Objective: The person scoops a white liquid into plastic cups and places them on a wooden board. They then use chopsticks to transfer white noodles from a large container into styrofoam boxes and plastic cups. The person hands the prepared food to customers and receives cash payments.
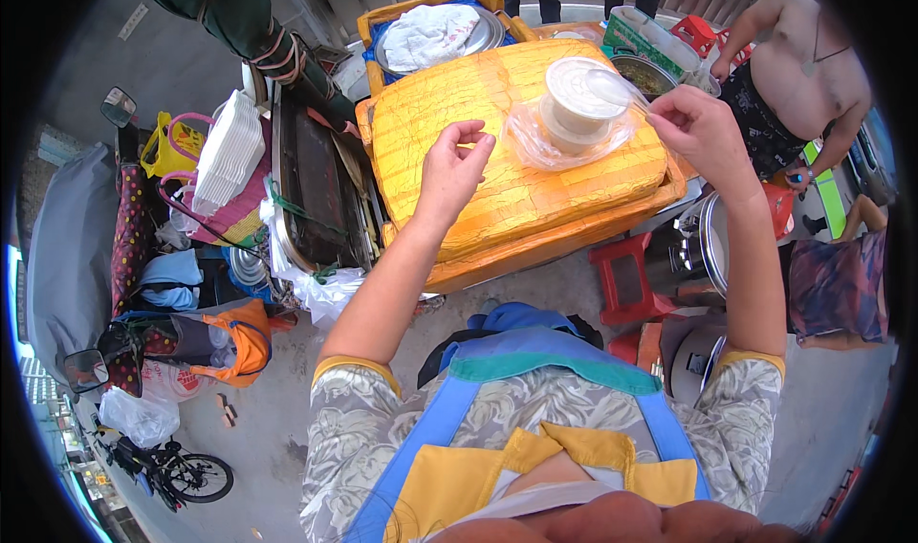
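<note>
A large box wrapped in yellow tape [445, 113] lies before me. Lidded plastic tubs [577, 102] are stacked on it, with a thin clear plastic bag [527, 138] bunched around the lower part. My right hand [692, 123] pinches the handle of a clear plastic spoon [609, 88], whose bowl lies over the upper tub's lid. To the left of the tubs, my left hand [459, 159] hovers over the box with its fingers curled, thumb and fingertips apart and nothing between them.
A bare-chested person [803, 70] stands at the right, near a pot of food [642, 73]. Red stools [624, 278] and a steel pot [710, 242] are at the box's right. Stacked white foam containers [229, 149] stand left. Behind lies a white cloth [430, 34] on a metal lid.
</note>
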Demonstrator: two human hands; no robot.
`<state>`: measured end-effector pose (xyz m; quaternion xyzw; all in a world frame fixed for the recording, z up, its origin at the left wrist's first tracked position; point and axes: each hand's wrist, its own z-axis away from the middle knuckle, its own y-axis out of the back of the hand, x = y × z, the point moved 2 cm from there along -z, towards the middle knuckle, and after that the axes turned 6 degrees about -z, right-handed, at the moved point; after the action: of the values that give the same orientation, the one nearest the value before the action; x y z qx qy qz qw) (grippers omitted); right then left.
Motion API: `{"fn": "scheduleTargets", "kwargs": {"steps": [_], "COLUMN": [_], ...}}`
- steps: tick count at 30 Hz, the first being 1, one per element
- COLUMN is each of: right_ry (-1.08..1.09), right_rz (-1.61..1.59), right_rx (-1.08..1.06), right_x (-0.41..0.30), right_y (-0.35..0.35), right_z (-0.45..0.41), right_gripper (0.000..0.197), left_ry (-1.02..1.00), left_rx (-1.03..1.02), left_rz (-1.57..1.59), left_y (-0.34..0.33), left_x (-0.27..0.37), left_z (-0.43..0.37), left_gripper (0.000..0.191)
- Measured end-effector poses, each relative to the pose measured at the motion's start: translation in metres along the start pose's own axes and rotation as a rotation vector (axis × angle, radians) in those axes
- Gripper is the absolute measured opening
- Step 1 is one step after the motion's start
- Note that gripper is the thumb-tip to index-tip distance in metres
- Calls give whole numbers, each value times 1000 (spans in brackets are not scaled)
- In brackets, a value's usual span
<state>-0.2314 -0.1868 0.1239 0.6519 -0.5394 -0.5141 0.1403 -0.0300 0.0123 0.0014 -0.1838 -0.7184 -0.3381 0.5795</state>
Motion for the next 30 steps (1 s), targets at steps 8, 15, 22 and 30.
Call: {"fn": "scheduleTargets", "kwargs": {"steps": [8, 15, 22, 30], "right_ry": [-120, -94, -384, -579], "right_rz": [132, 165, -50, -457], "right_rx": [-232, -166, -47, -258], "right_x": [21, 42, 161, 204], "right_y": [-41, -33, -44, -106], "right_z": [-71, -69, -50, -47], "right_gripper": [17, 20, 28, 18], "left_ry": [396, 389, 674, 222], "left_rx": [-494, -602, -293, -13], "left_rz": [-214, -104, 808, 1056], "left_y": [-26, -37, -40, -58], "left_x": [-46, -61, -49, -16], "left_z": [-96, -117, -115, -113], "left_gripper": [65, 33, 8, 6]}}
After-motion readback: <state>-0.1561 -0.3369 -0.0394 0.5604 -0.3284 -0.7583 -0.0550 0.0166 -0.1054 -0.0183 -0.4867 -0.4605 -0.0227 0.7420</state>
